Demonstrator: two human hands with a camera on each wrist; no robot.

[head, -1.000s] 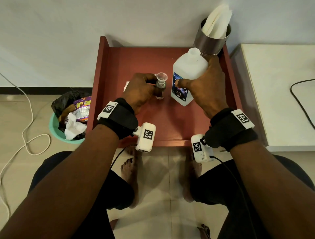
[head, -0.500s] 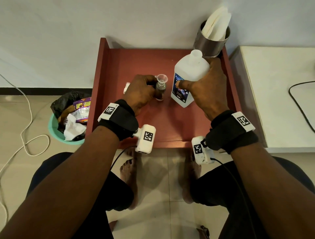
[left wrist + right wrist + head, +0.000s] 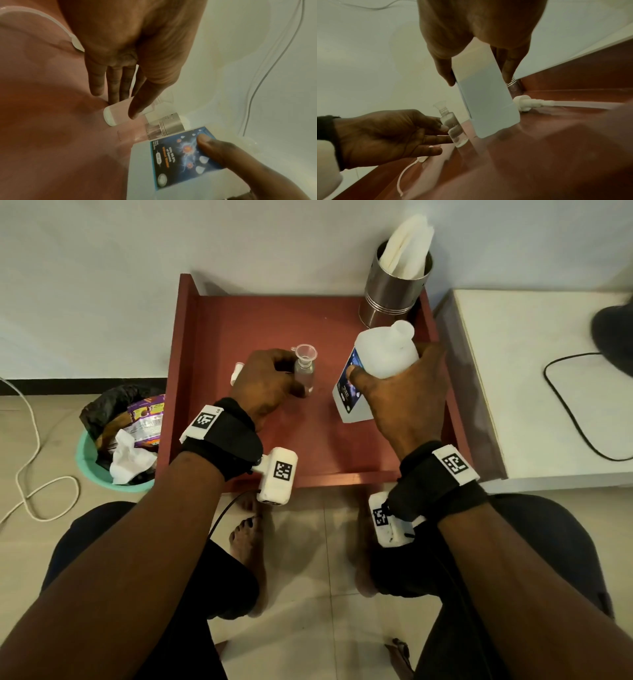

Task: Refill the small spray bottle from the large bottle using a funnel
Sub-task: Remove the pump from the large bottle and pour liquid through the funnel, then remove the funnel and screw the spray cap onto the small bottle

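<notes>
Small spray bottle (image 3: pixel 304 373) stands upright mid-counter on the red counter (image 3: pixel 246 326), clear funnel (image 3: pixel 306 352) seated in its open neck, a little liquid at the bottom.

Around it, near to far:
- Left hand (image 3: pixel 265 383) just left of the spray bottle, thumb and fingertips lightly round its body, other fingers fairly straight. Loose steadying hold, bottle on the counter.
- White sprayer head with dip tube (image 3: pixel 412 166) lies on the counter left of the spray bottle, mostly behind the left hand.
- Large bottle (image 3: pixel 373 368) just right of the spray bottle, apart from it. White, blue label, cap off, about half full. Tilted, top leaning away from the funnel, lower corner at counter level; can't tell if it touches.
- Right hand (image 3: pixel 404 395) wrapped round the large bottle's upper body, thumb on the label, fingers behind. Firm grip.
- White pump head (image 3: pixel 524 102) lies on the counter beyond the large bottle.
- Steel canister (image 3: pixel 394 292) with white paper napkins (image 3: pixel 407 244), far-right of the spray bottle at the counter's back corner.

Beside the counter, left of the spray bottle: teal bin (image 3: pixel 102 470) with wrappers on the floor.
</notes>
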